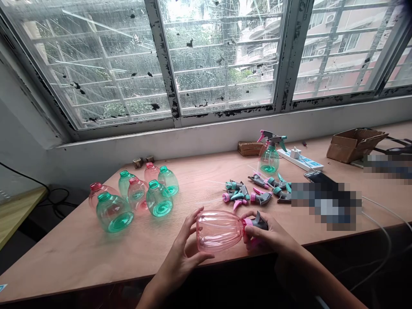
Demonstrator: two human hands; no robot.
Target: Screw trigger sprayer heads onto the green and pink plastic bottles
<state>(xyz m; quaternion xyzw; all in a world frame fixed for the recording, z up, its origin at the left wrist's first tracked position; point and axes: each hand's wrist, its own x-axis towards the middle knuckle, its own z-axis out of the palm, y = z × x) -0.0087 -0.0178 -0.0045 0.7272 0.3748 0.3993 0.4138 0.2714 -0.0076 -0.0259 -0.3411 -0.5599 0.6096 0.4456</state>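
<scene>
Bright daylight floods through the long, paint-chipped, metal-framed glass window [222, 56], glaring at the top, while wide-angle distortion bends lines near the edges.

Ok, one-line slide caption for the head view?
Left hand cradles a pink plastic spray bottle while right hand grips its trigger head, beside loose trigger heads and green bottles.

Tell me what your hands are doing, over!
Left hand around pink plastic bottle. Right hand on grey trigger sprayer head at its neck. Loose sprayer heads just beyond, on wooden table.
</scene>
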